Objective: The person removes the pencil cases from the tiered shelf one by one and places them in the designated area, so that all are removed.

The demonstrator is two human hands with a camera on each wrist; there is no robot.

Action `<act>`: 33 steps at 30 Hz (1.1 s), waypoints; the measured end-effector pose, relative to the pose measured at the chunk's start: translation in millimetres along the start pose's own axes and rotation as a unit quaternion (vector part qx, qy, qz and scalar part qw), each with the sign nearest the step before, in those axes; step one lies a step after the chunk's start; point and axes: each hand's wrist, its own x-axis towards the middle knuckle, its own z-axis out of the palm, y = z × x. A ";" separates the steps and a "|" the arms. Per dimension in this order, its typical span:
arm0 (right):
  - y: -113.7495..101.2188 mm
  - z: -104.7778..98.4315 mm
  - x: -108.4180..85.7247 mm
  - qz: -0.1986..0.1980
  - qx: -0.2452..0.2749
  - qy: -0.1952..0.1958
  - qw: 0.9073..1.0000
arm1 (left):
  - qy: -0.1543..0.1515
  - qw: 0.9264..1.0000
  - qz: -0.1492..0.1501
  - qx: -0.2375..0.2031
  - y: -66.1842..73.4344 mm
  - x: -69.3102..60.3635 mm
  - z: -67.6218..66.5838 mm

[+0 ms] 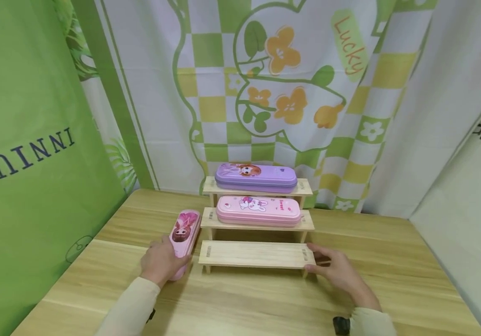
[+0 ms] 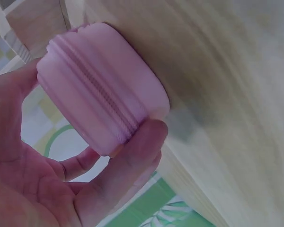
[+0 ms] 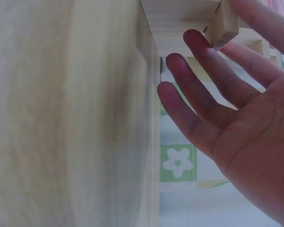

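Observation:
My left hand (image 1: 161, 259) grips a pink zip pencil case (image 1: 187, 228) with a doll picture on its lid. It lies on the table left of a three-step wooden display rack (image 1: 257, 254). In the left wrist view, thumb and fingers hold the sides of the case near its zipped end (image 2: 104, 90). My right hand (image 1: 341, 273) holds the right end of the rack's lowest step between thumb and index finger; its other fingers are extended beside the rack's leg (image 3: 225, 26). A pink rabbit pencil case (image 1: 258, 210) lies on the middle step and a purple pencil case (image 1: 257, 177) on the top one.
The rack stands on a wood-grain table (image 1: 240, 303). Behind it hangs a patterned curtain (image 1: 207, 107); a green cloth (image 1: 26, 93) hangs at the left and a pale one (image 1: 463, 196) at the right.

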 end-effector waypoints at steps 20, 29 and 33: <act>-2.4 -0.4 -2.5 0.023 -0.013 -0.002 1.000 | 0.005 0.999 0.006 0.040 15.7 14.3 -21.9; -0.7 -2.3 -3.6 0.018 -0.013 -0.002 1.000 | 0.047 0.963 0.201 -0.172 75.5 18.4 -58.6; -0.1 -0.8 -1.7 0.015 -0.005 -0.002 1.000 | 0.014 0.956 0.220 -0.196 97.9 25.5 -57.8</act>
